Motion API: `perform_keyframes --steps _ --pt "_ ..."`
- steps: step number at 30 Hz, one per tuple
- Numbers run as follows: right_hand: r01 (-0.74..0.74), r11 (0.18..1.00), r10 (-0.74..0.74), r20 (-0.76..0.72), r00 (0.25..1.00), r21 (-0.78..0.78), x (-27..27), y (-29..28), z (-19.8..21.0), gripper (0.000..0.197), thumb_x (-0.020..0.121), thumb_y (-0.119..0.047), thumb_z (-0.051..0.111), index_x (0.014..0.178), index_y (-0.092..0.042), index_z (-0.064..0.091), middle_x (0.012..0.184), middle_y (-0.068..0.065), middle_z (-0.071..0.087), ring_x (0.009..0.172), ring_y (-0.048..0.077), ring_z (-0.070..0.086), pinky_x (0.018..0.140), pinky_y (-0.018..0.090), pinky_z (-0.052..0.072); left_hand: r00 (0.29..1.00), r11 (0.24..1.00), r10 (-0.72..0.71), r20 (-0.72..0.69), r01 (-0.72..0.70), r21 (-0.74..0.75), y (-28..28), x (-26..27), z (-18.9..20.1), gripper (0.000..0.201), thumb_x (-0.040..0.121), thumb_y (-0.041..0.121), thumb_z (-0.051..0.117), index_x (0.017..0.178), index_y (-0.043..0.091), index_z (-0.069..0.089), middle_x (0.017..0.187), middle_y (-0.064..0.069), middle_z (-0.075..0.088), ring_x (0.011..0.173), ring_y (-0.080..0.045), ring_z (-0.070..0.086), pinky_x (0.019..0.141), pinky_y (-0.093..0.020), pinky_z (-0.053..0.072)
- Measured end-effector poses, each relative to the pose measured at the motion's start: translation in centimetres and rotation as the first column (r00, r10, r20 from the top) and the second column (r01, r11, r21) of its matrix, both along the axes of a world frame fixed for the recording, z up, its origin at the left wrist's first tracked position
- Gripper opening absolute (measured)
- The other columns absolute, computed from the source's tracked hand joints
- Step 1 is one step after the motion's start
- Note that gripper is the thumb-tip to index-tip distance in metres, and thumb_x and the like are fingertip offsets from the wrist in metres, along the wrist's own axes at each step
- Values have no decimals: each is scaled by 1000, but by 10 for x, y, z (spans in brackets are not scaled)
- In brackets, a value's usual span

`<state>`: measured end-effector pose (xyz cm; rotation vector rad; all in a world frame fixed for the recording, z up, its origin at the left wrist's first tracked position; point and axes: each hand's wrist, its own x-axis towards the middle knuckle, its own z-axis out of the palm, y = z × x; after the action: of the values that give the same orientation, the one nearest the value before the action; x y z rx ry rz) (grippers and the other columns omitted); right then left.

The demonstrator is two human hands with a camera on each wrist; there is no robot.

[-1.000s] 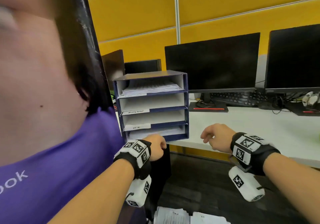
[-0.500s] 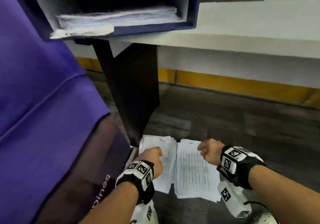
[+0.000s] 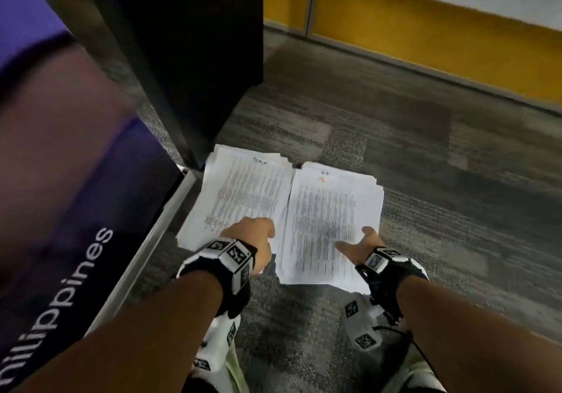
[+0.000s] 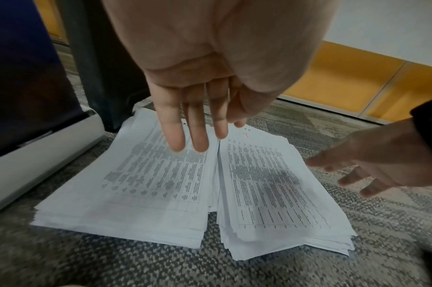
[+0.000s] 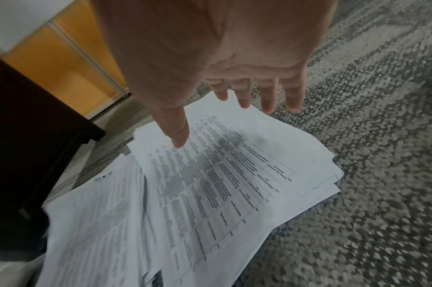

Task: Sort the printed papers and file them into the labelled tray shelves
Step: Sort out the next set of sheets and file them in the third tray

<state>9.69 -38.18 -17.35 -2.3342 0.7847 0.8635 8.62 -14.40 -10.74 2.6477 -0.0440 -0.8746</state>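
Two stacks of printed papers lie side by side on the grey carpet. The left stack [image 3: 243, 198] [image 4: 146, 186] has ADMIN handwritten at its top; the right stack [image 3: 331, 219] [image 4: 266, 186] [image 5: 234, 170] carries a red handwritten mark. My left hand [image 3: 252, 237] [image 4: 193, 120] hovers over the near part of the left stack with its fingers straight, holding nothing. My right hand [image 3: 362, 242] [image 5: 234, 108] is spread open just above the right stack's near right corner, also holding nothing. The tray shelves are out of view.
A dark desk leg panel [image 3: 194, 58] stands right behind the left stack. A purple banner with a silver base bar [image 3: 146, 240] lies along the left. Yellow wall panels [image 3: 425, 33] run along the back, and carpet [image 3: 456, 210] stretches to the right.
The view has dropped from the desk and tray shelves down to the floor. Both hands have gone from loose fists to open and have come down close over the two stacks.
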Motion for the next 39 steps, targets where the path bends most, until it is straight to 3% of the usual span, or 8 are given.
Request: perform_keyframes --steps 6,10,16,19,22,27,35,39 --pt "175 982 -176 -14 984 -68 11 -14 -55 103 67 -57 75 140 -2 29 140 18 43 127 32 45 99 37 38 995 996 -86 -53 85 -23 -20 16 -41 37 90 8 44 121 26 54 125 -3 56 104 -25 58 79 -28 46" --pt "115 993 -110 -125 986 30 8 -29 -98 69 71 -63 66 127 -23 57 133 -2 55 124 22 51 104 32 37 991 995 -102 -89 100 -30 -29 13 -63 36 91 10 43 121 27 54 125 -2 57 106 -25 58 86 -31 49" --pt "241 970 -243 -138 960 -25 2 -97 -258 133 3 -93 58 113 -18 58 110 2 61 100 23 62 87 38 47 979 989 -142 -146 146 16 -23 -1 -83 30 92 11 44 118 23 54 117 -6 60 96 -27 59 79 -32 49" --pt "329 944 -331 -112 937 -32 -8 -51 -140 98 16 -74 80 95 -19 62 99 7 65 85 24 65 76 36 52 979 992 -113 -171 120 32 -13 -5 -84 26 93 13 46 115 22 56 114 -6 60 95 -27 59 81 -34 51" --pt "414 888 -390 -149 909 202 -12 -40 -113 45 50 -36 88 85 -14 71 90 12 72 76 29 69 67 42 56 981 996 -75 -180 82 35 -6 -6 -81 27 92 13 45 115 22 56 118 -5 60 100 -26 59 86 -36 52" --pt "458 845 -454 -79 887 277 -9 -35 -112 61 51 -18 89 105 1 66 104 21 68 93 34 67 87 49 53 984 999 -42 -176 43 -1 -4 -5 -71 25 90 11 49 113 18 59 117 -1 61 101 -24 59 83 -29 48" --pt "363 927 -372 106 922 96 9 -25 -62 50 70 -3 77 115 4 58 110 21 65 100 34 64 88 42 52 992 1000 -15 -122 15 5 -3 -9 -50 33 91 13 43 120 26 52 123 -5 56 97 -26 59 80 -32 50" --pt "218 976 -214 127 968 -18 15 -22 -11 41 77 -8 70 114 2 57 103 19 63 96 31 62 77 33 49 979 998 -50 198 55 -20 -11 -1 -3 60 86 6 48 139 24 30 151 -5 23 129 -27 37 104 -41 38"
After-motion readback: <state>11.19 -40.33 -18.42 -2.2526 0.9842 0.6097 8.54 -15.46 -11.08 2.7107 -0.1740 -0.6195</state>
